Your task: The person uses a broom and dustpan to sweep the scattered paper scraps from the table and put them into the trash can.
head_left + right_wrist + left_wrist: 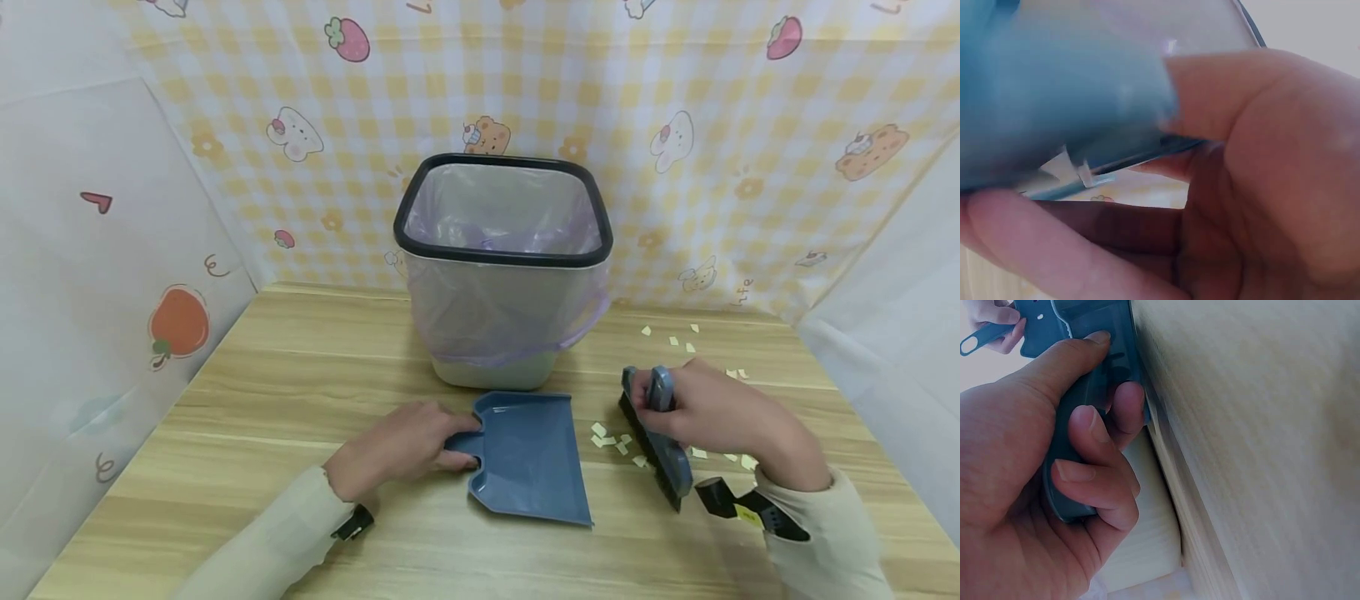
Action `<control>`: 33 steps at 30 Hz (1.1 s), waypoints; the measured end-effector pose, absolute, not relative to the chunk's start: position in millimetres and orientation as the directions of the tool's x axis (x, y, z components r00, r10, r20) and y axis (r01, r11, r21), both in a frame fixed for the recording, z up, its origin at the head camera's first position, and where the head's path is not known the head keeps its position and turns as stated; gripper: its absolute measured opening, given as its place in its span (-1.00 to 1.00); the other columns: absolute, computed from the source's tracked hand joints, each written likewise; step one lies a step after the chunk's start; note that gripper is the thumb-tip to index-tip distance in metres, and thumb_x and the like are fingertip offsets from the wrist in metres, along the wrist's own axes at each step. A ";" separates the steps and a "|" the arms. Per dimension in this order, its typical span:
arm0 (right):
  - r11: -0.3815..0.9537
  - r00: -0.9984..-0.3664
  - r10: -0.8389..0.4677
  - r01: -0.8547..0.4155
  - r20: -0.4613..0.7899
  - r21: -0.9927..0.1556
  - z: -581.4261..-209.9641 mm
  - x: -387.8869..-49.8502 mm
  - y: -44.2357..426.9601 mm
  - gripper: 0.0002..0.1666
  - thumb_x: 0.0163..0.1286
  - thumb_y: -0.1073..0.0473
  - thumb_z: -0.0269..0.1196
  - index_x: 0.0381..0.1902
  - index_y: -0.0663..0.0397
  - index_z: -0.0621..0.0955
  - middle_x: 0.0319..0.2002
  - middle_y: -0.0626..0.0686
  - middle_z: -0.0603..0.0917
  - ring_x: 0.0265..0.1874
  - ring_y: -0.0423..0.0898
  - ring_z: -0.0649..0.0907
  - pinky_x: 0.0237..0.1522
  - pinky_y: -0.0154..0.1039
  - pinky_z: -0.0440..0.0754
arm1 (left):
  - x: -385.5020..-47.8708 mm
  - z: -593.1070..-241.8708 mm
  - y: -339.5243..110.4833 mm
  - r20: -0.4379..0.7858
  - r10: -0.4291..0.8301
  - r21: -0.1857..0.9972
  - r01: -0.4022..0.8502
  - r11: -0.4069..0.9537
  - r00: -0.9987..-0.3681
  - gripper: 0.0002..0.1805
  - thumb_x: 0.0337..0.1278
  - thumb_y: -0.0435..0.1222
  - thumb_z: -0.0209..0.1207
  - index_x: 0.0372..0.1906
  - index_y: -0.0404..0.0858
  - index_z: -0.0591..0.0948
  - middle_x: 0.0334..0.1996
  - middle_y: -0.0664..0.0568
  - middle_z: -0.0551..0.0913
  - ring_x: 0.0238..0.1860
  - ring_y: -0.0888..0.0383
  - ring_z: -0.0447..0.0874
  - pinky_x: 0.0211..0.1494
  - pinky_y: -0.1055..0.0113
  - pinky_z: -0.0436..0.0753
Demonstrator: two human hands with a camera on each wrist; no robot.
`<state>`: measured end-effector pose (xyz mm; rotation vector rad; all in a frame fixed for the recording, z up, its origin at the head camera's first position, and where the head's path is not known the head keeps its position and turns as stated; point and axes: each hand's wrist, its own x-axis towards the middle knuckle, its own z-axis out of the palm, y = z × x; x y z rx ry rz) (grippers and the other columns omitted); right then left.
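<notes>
A blue-grey dustpan (532, 454) lies on the wooden table, its wide edge facing right. My left hand (408, 442) grips its short handle; in the left wrist view the fingers (1104, 494) curl round that handle with the thumb on top. My right hand (708, 408) holds a blue-grey hand brush (671, 458) by its handle, dark bristles down on the table. Small pale paper scraps (603, 437) lie between dustpan and brush, and more are scattered beyond and beside the right hand. In the right wrist view the brush (1072, 94) is blurred.
A bin (491, 371) with a black rim and a translucent purple liner stands behind the dustpan. Further paper scraps (690, 347) lie at the back right of the table (315, 358). A patterned cloth (360, 142) hangs behind.
</notes>
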<state>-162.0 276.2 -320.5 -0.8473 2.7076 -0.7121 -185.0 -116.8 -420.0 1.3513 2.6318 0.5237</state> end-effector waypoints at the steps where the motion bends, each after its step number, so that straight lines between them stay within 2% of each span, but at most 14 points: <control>1: 0.710 -0.806 -0.588 -0.473 -0.069 -0.522 -320.8 -161.9 275.0 -0.77 0.57 0.23 0.32 -0.25 -0.25 0.56 -0.62 -0.34 0.45 -0.69 -0.34 0.46 -0.53 -0.27 0.48 | -185.0 -420.2 -116.8 0.039 0.808 0.364 0.761 0.536 -0.588 -0.62 0.57 -0.01 0.34 0.17 -0.20 0.76 -0.45 0.30 0.50 -0.48 0.36 0.36 -0.31 0.36 0.47; 6: 0.693 -0.795 -0.604 -0.484 -0.064 -0.534 -323.8 -164.4 268.4 -0.77 0.58 0.20 0.31 -0.26 -0.28 0.54 -0.61 -0.35 0.37 -0.68 -0.37 0.38 -0.53 -0.28 0.42 | -184.4 -420.1 -116.7 0.047 0.811 0.354 0.769 0.532 -0.583 -0.67 0.58 -0.01 0.34 0.09 -0.18 0.76 -0.48 0.30 0.45 -0.49 0.36 0.34 -0.33 0.36 0.46; 10: 0.688 -0.789 -0.611 -0.494 -0.058 -0.531 -325.1 -166.0 265.4 -0.79 0.56 0.20 0.33 -0.25 -0.26 0.57 -0.59 -0.34 0.37 -0.67 -0.36 0.38 -0.51 -0.28 0.42 | -183.6 -418.7 -115.6 0.044 0.814 0.349 0.772 0.531 -0.579 -0.67 0.59 -0.01 0.33 0.08 -0.19 0.74 -0.50 0.30 0.41 -0.50 0.36 0.33 -0.34 0.36 0.45; 17: 0.648 -0.762 -0.646 -0.517 -0.044 -0.559 -327.8 -166.4 264.3 -0.78 0.55 0.24 0.34 -0.24 -0.24 0.58 -0.58 -0.35 0.32 -0.65 -0.37 0.32 -0.50 -0.29 0.36 | -182.1 -416.8 -113.8 0.038 0.810 0.309 0.778 0.547 -0.585 -0.64 0.57 -0.02 0.34 0.14 -0.20 0.75 -0.44 0.27 0.52 -0.47 0.34 0.40 -0.30 0.32 0.51; 26: 0.569 -0.706 -0.708 -0.566 -0.006 -0.597 -326.2 -164.7 259.5 -0.73 0.60 0.29 0.30 -0.26 -0.25 0.61 -0.60 -0.39 0.30 -0.68 -0.42 0.30 -0.54 -0.32 0.38 | -182.5 -416.2 -113.0 0.041 0.814 0.320 0.779 0.539 -0.580 -0.66 0.56 0.00 0.34 0.07 -0.19 0.74 -0.52 0.29 0.41 -0.51 0.36 0.34 -0.33 0.36 0.50; 33: 0.535 -0.677 -0.736 -0.580 -0.002 -0.614 -326.1 -164.5 255.2 -0.70 0.62 0.34 0.25 -0.26 -0.23 0.61 -0.61 -0.42 0.25 -0.70 -0.47 0.21 -0.55 -0.38 0.34 | -182.0 -416.0 -112.4 0.032 0.808 0.310 0.774 0.552 -0.589 -0.65 0.56 -0.01 0.35 0.11 -0.20 0.75 -0.48 0.27 0.48 -0.49 0.33 0.36 -0.33 0.33 0.48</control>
